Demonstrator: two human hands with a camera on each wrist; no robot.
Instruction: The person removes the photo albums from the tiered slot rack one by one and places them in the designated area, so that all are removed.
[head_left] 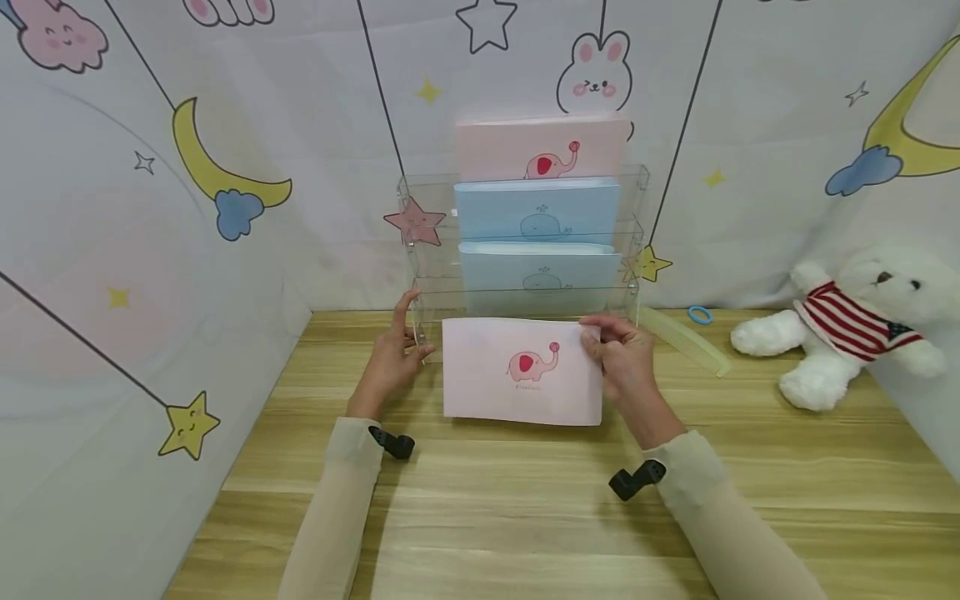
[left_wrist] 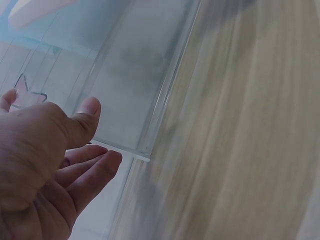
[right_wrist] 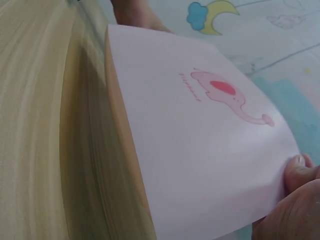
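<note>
The right hand [head_left: 628, 358] pinches the upper right corner of a pink elephant booklet [head_left: 517, 371], before the clear rack's bottom tier [head_left: 442, 300]. At the rack's lower left corner, the left wrist view best shows the left hand [head_left: 392, 354] with thumb and fingers apart; only the head view shows the white bear [head_left: 855, 325].

The head view looks from above the worktop [head_left: 510, 508], forward and down at the clear rack [head_left: 435, 302]. The left wrist view is tilted, close by the rack's left end. The right wrist view, close in front of the rack, faces left across a pink booklet [head_left: 487, 375], which the head view shares.
</note>
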